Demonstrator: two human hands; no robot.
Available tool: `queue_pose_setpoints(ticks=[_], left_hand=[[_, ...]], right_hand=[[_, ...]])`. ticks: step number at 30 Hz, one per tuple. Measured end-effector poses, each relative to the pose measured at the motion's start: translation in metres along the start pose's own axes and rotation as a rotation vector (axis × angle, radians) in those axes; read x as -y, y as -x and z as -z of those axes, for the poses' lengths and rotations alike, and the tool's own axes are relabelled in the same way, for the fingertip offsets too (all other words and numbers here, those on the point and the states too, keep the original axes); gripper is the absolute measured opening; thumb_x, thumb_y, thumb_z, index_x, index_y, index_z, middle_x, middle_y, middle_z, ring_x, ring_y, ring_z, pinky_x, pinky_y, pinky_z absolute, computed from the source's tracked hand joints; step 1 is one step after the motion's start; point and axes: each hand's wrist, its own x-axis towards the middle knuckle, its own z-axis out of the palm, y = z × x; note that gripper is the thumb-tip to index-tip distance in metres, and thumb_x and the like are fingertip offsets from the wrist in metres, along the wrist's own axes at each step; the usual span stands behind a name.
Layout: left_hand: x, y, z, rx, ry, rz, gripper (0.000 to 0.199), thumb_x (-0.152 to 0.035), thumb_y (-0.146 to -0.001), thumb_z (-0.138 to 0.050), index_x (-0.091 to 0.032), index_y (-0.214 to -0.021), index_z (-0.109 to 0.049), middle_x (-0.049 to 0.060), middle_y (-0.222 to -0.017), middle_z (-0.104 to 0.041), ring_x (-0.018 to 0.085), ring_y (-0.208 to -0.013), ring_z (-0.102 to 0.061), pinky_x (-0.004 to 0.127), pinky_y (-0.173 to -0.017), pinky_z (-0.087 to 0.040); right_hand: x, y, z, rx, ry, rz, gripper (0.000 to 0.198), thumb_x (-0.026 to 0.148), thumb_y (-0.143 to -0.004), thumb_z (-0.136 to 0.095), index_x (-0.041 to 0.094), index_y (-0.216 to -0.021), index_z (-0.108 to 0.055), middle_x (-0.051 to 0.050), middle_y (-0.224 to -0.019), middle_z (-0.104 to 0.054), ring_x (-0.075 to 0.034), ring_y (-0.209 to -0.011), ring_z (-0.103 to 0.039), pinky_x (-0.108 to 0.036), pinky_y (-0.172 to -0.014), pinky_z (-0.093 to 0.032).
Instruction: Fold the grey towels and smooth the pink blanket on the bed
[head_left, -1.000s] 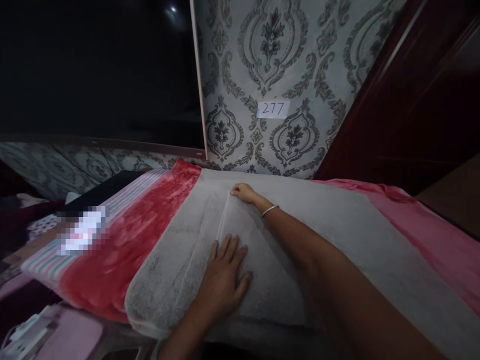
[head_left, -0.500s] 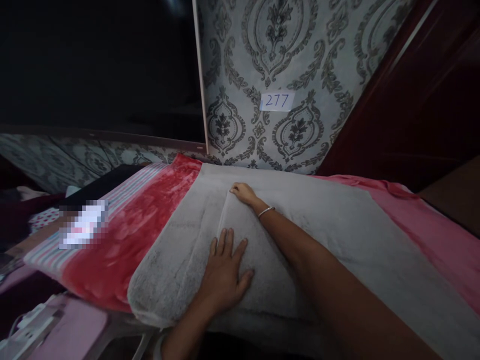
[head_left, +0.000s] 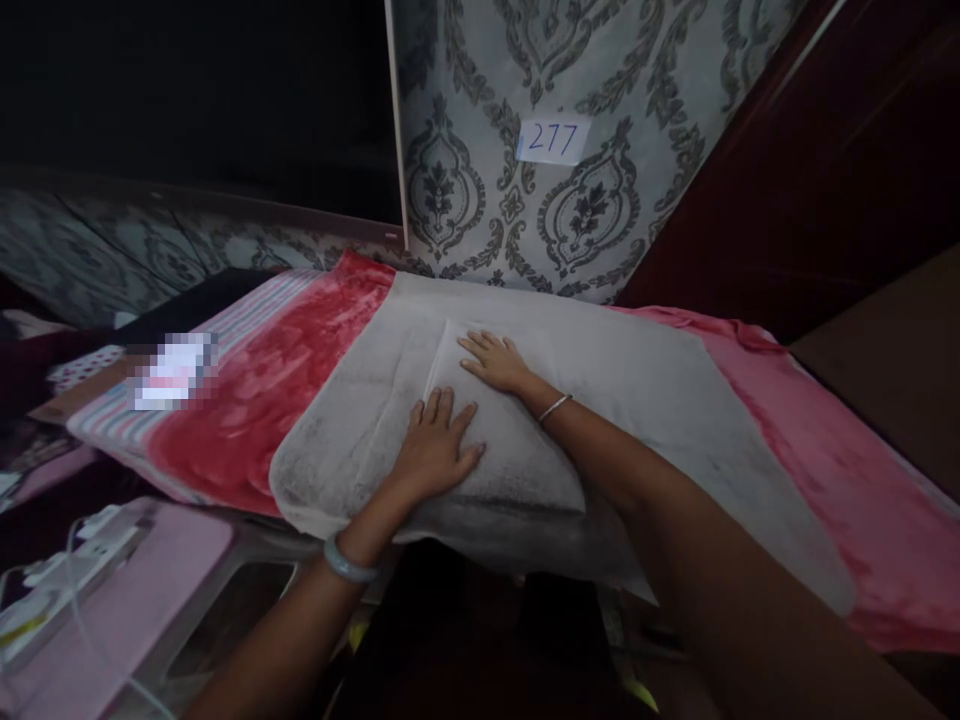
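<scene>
Nearest us, to the left of the grey cloth [head_left: 637, 370], we record a white power strip [head_left: 94, 555] on a pink surface [head_left: 176, 560]. On the near part of the cloth we find the left hand [head_left: 435, 450], palm down, fingers spread, a pale bracelet [head_left: 349, 562] at its wrist. The right hand [head_left: 496, 362] rests flat farther along the cloth, fingers slightly parted, a thin bangle [head_left: 555, 406] at its wrist. The cloth lies with a red blanket [head_left: 240, 410] showing along its left edge and pink fabric [head_left: 832, 470] along its right. Beyond the cloth, we note a patterned wall [head_left: 495, 235] bearing a paper label [head_left: 553, 140] marked 277 and, beyond to the left, a dark television [head_left: 195, 100].
</scene>
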Motion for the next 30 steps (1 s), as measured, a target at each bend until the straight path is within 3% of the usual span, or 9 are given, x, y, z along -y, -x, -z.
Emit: queue_pose_setpoints(ticks=[8,13,17,20,25,30], left_hand=[[0.002,-0.004,0.008,0.088,0.019,0.002,0.069,-0.060,-0.098,-0.043,-0.027,-0.158,-0.036,0.013,-0.169,-0.025,0.036,-0.157,-0.014,0.059,-0.123,-0.020],[0.003,-0.007,0.009,0.135,0.016,0.018,0.070,-0.061,-0.099,-0.039,-0.026,-0.159,-0.033,0.014,-0.170,-0.020,0.035,-0.158,-0.010,0.057,-0.125,-0.017],[0.005,-0.009,0.006,0.134,0.017,0.014,0.071,-0.062,-0.099,-0.035,-0.026,-0.160,-0.032,0.012,-0.171,-0.018,0.034,-0.158,-0.009,0.056,-0.125,-0.016],[0.006,-0.009,0.004,0.120,0.015,0.012,0.071,-0.063,-0.099,-0.034,-0.026,-0.159,-0.033,0.012,-0.171,-0.018,0.034,-0.158,-0.009,0.057,-0.125,-0.016],[0.007,-0.011,0.006,0.108,0.014,0.014,0.070,-0.061,-0.099,-0.036,-0.025,-0.158,-0.036,0.012,-0.171,-0.019,0.034,-0.158,-0.011,0.056,-0.125,-0.017],[0.017,0.000,0.012,0.083,0.015,-0.063,0.064,-0.054,-0.101,-0.034,-0.023,-0.156,-0.039,0.012,-0.169,-0.024,0.031,-0.157,-0.016,0.053,-0.125,-0.021]], right_hand=[[0.004,0.003,0.013,0.101,-0.046,-0.053,0.060,0.050,-0.105,-0.032,0.027,-0.162,-0.030,-0.008,-0.170,-0.020,-0.031,-0.156,-0.017,-0.062,-0.122,-0.015],[0.010,0.069,0.018,0.148,-0.087,-0.109,0.064,0.055,-0.104,-0.033,0.026,-0.161,-0.033,-0.010,-0.170,-0.019,-0.034,-0.156,-0.017,-0.062,-0.121,-0.017],[0.020,0.149,-0.002,0.018,-0.118,-0.099,0.059,0.059,-0.103,-0.035,0.033,-0.156,-0.042,-0.006,-0.168,-0.029,-0.032,-0.155,-0.022,-0.061,-0.121,-0.020],[0.025,0.188,-0.020,-0.154,-0.176,-0.107,0.053,0.051,-0.105,-0.034,0.032,-0.153,-0.047,-0.004,-0.165,-0.036,-0.029,-0.154,-0.024,-0.058,-0.121,-0.025],[0.026,0.205,-0.037,-0.340,-0.313,-0.108,0.049,0.043,-0.105,-0.036,0.026,-0.145,-0.059,-0.006,-0.157,-0.048,-0.027,-0.154,-0.025,-0.053,-0.122,-0.027],[0.022,0.212,-0.047,-0.426,-0.385,-0.158,0.051,0.046,-0.103,-0.037,0.024,-0.144,-0.060,-0.009,-0.161,-0.041,-0.026,-0.150,-0.035,-0.053,-0.123,-0.028]])
